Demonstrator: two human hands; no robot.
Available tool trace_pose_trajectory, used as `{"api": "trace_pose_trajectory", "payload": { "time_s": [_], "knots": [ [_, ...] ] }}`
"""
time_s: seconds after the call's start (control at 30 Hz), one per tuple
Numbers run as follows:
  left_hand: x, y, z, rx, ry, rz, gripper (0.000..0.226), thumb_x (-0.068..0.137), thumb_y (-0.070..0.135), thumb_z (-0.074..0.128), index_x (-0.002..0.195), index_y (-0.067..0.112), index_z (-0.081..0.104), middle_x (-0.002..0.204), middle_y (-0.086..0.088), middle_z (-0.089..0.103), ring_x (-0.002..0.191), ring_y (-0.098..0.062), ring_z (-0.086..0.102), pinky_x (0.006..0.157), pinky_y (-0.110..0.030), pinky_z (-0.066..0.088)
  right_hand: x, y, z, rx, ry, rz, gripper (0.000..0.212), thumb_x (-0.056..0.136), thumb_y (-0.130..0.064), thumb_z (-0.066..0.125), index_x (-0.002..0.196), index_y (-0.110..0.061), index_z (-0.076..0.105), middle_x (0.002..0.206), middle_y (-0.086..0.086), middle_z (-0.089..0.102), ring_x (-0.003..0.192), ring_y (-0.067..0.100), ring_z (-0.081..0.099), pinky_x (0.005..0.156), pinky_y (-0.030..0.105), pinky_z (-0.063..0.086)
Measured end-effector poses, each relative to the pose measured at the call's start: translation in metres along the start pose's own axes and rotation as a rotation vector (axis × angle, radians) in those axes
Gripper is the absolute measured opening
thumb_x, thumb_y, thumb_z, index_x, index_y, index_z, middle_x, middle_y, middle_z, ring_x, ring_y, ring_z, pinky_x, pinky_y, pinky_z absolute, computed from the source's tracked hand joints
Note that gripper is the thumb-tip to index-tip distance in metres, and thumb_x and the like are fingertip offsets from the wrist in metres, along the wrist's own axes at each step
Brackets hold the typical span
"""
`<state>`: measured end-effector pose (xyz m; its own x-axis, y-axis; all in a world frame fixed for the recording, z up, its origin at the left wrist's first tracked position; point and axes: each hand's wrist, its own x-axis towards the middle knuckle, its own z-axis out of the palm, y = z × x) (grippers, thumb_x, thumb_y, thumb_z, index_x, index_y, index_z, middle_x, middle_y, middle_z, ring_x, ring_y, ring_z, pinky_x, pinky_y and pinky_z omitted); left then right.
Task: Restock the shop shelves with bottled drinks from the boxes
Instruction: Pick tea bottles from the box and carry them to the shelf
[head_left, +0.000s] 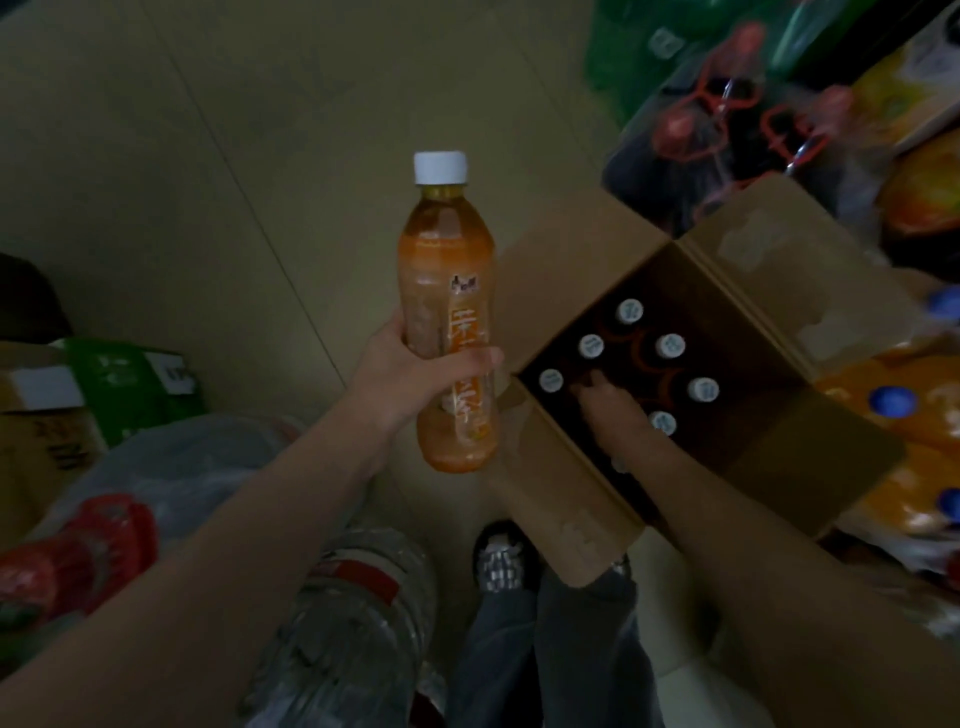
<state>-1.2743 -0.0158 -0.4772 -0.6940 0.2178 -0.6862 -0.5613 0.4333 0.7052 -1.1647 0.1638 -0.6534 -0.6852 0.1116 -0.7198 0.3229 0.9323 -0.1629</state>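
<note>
Head view: The left hand (415, 376) is wrapped around the middle of an upright orange plastic drink bottle with a white cap (445, 291), held above the floor at the 9 o'clock side of the open brown cardboard box (582, 270). The right hand (615, 415) reaches into the box among the white-capped bottles (670, 346); its grip cannot be determined. The hands are apart.

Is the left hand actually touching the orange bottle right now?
Touching. The head view shows the left hand wrapped round the orange bottle, fingers across its label, holding it upright above the floor.
</note>
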Motion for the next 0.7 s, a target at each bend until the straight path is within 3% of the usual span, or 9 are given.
{"api": "trace_pose_trajectory", "payload": {
  "time_s": [0.1, 0.2, 0.27, 0.33, 0.43, 0.53, 0.7],
  "knots": [
    [-0.013, 0.013, 0.011, -0.011, -0.008, -0.027, 0.058, 0.061, 0.02, 0.085, 0.112, 0.019, 0.058, 0.099, 0.004, 0.068, 0.083, -0.004, 0.065, 0.065, -0.018, 0.05, -0.035, 0.009, -0.051, 0.119, 0.036, -0.021, 0.037, 0.082, -0.009, 0.064, 0.116, -0.008, 0.047, 0.123, 0.015, 0.04, 0.102, 0.035, 0.052, 0.073, 0.036, 0.042],
    [-0.056, 0.049, 0.022, 0.003, -0.015, -0.024, 0.052, 0.066, 0.015, 0.081, 0.111, 0.02, 0.056, 0.097, 0.005, 0.066, 0.086, -0.008, 0.062, 0.067, -0.021, 0.048, -0.103, 0.02, -0.14, 0.271, 0.147, -0.083, 0.034, 0.078, -0.015, 0.068, 0.103, -0.006, 0.047, 0.101, 0.008, 0.042, 0.089, 0.027, 0.048, 0.068, 0.03, 0.035],
    [-0.093, 0.084, 0.027, 0.026, -0.063, -0.009, 0.051, 0.067, 0.015, 0.08, 0.112, 0.016, 0.057, 0.095, 0.003, 0.065, 0.084, -0.01, 0.062, 0.065, -0.019, 0.047, -0.165, 0.023, -0.205, 0.252, 0.223, -0.161, 0.032, 0.074, -0.013, 0.069, 0.094, 0.002, 0.05, 0.088, 0.006, 0.045, 0.086, 0.026, 0.049, 0.063, 0.026, 0.032],
    [-0.13, 0.13, 0.034, 0.078, -0.117, 0.022, 0.048, 0.067, 0.016, 0.08, 0.11, 0.015, 0.058, 0.093, 0.003, 0.063, 0.076, -0.005, 0.058, 0.06, -0.016, 0.044, -0.231, 0.028, -0.272, 0.184, 0.286, -0.215, 0.03, 0.071, -0.014, 0.071, 0.09, -0.002, 0.051, 0.078, -0.002, 0.041, 0.08, 0.019, 0.042, 0.058, 0.018, 0.028],
    [-0.181, 0.206, 0.048, 0.148, -0.179, 0.157, 0.05, 0.065, 0.017, 0.082, 0.109, 0.015, 0.057, 0.094, 0.004, 0.063, 0.078, -0.006, 0.057, 0.06, -0.015, 0.043, -0.327, 0.032, -0.361, 0.191, 0.392, -0.204, 0.03, 0.073, -0.014, 0.069, 0.092, -0.015, 0.047, 0.083, -0.004, 0.037, 0.08, 0.014, 0.037, 0.058, 0.022, 0.023],
    [-0.244, 0.277, 0.066, 0.154, -0.209, 0.336, 0.044, 0.067, 0.014, 0.081, 0.101, 0.018, 0.054, 0.082, 0.013, 0.057, 0.07, 0.003, 0.052, 0.05, -0.005, 0.04, -0.419, 0.035, -0.424, 0.191, 0.574, -0.232, 0.027, 0.071, -0.011, 0.069, 0.093, -0.015, 0.053, 0.09, 0.0, 0.045, 0.083, 0.018, 0.045, 0.068, 0.025, 0.032],
    [-0.372, 0.349, 0.111, 0.102, -0.25, 0.579, 0.039, 0.068, 0.008, 0.08, 0.098, 0.016, 0.056, 0.083, 0.006, 0.063, 0.069, 0.001, 0.055, 0.049, -0.002, 0.041, -0.594, 0.07, -0.456, 0.257, 0.873, -0.148, 0.031, 0.071, -0.006, 0.069, 0.1, -0.012, 0.06, 0.095, 0.001, 0.05, 0.093, 0.02, 0.052, 0.075, 0.024, 0.034]
  ]
}}
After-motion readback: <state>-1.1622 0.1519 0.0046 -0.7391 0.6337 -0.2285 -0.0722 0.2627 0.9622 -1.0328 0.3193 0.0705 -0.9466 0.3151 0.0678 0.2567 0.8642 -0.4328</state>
